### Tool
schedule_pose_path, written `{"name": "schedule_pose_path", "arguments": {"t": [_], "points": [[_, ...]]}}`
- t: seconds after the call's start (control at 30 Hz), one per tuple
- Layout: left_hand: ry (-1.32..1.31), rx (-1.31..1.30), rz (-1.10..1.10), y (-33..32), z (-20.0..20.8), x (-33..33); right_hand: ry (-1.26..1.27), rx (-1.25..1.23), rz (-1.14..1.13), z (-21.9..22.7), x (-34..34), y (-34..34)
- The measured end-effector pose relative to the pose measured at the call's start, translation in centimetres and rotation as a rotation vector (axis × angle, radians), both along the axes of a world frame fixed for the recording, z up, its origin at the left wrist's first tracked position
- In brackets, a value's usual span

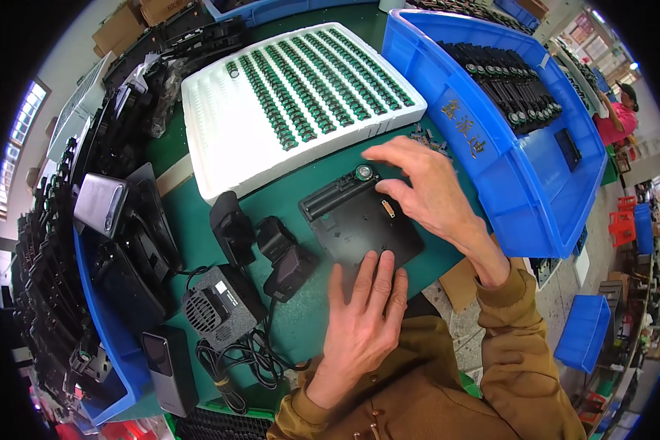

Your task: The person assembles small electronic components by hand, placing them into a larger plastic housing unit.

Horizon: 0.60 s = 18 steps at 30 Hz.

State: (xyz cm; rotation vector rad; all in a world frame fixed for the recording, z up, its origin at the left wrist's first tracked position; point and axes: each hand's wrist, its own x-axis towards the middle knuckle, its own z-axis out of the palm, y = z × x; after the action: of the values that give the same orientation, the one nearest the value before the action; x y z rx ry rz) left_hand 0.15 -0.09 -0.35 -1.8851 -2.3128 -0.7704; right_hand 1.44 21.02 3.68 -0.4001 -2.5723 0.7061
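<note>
A flat black plastic housing point(359, 233) lies on the green table in front of me. Along its far edge runs a raised bar, and a small round lens-like part point(364, 173) sits at that bar's right end. My left hand point(365, 315) rests with its fingers stretched over the near edge of the housing, gripping nothing. Above the right side of the housing hovers my right hand point(436, 187). Its thumb and index finger are apart around the round part's side, and no object shows between them. The curled fingers behind are partly hidden.
Behind the housing stands a white foam tray point(235, 147) with rows of small green parts. A blue bin point(521, 198) with black assemblies is at the right. On the left are a grey device with a round grille point(224, 304), coiled black cables point(253, 359) and black moulded pieces point(286, 260).
</note>
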Motion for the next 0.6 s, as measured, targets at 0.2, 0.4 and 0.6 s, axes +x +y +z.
{"name": "schedule_pose_path", "arguments": {"t": [0.2, 0.4, 0.6], "points": [[-0.013, -0.007, 0.005, -0.3, -0.1, -0.1, -0.062, -0.102, 0.124, -1.5, -1.5, -0.1], [-0.020, 0.056, 0.021, -0.4, -0.2, -0.2, 0.078, -0.011, 0.230, -1.4, -1.8, 0.3], [-0.022, 0.145, -0.002, -0.6, 0.3, -0.3, 0.157, 0.122, 0.186, 0.1, -0.8, 0.5]]}}
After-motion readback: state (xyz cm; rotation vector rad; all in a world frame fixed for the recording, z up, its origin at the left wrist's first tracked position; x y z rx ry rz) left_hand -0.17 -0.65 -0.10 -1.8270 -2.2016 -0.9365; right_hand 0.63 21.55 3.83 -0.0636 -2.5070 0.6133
